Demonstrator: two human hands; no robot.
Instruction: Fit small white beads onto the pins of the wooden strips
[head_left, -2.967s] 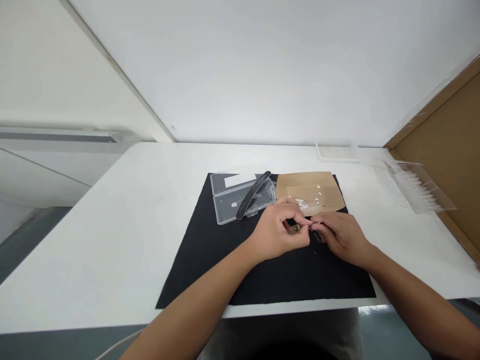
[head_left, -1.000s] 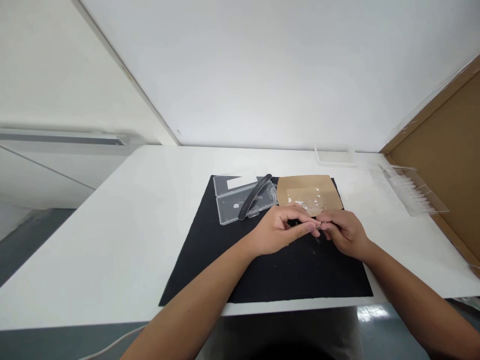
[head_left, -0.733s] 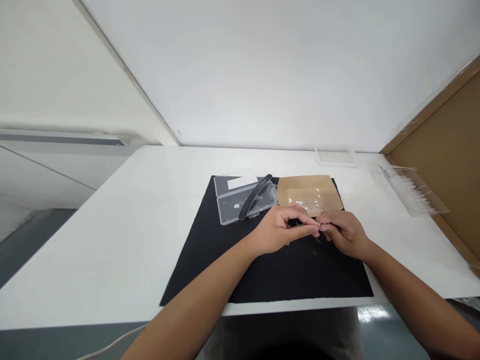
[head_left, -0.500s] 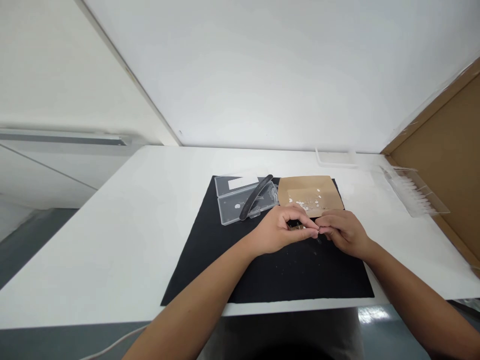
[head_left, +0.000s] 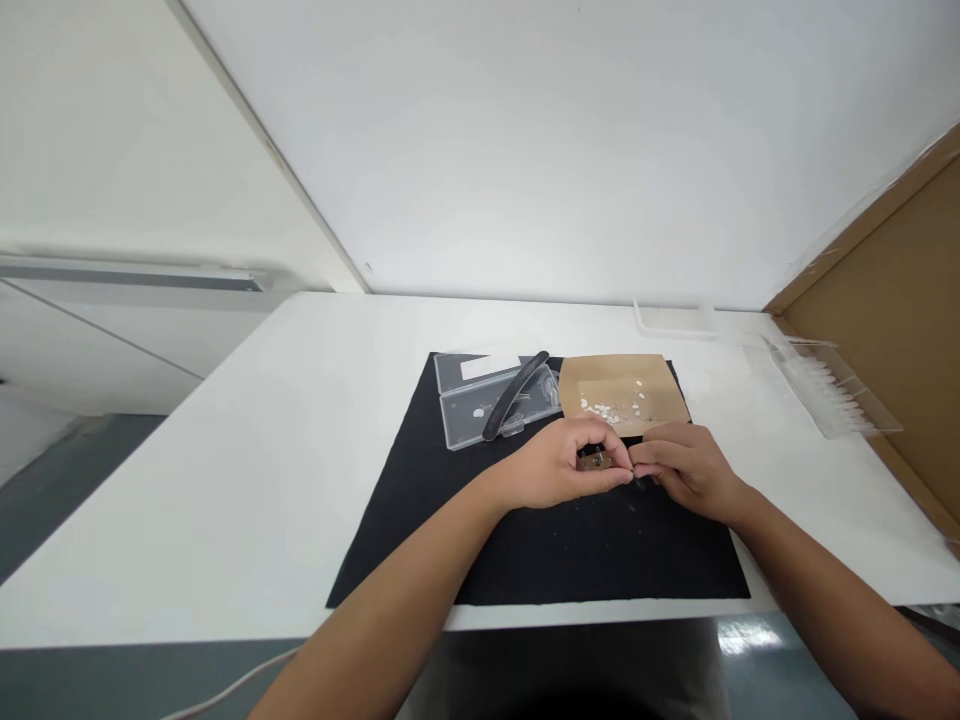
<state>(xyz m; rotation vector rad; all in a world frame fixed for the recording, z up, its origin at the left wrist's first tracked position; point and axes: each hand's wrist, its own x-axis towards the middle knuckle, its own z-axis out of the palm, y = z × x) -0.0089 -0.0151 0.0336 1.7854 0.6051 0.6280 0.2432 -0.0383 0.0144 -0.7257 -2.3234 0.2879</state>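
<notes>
My left hand (head_left: 566, 465) is closed in a pinch, thumb and forefinger tips together above the black mat (head_left: 540, 560). Its fingertips meet those of my right hand (head_left: 690, 470), which is also pinched. Whatever small thing lies between the fingertips is too tiny and too covered to name. Through the gap between my left thumb and forefinger shows a small brownish object with a dark spot (head_left: 597, 461), lying on the mat. Just beyond my hands is a brown paper sheet (head_left: 622, 372) with many small white flakes (head_left: 611, 411) scattered on it.
An open clear plastic box (head_left: 461, 425) lies on the mat to the left, with a curved black file (head_left: 517, 395) across it. At the right stands a clear case of white nail tips (head_left: 825, 385) beside a cardboard panel (head_left: 892, 290). A clear tray (head_left: 675, 320) sits at the back.
My hands have shifted slightly down, fingertips still together. The brownish object on the mat shows more clearly between my left fingers. The view has moved a little.
</notes>
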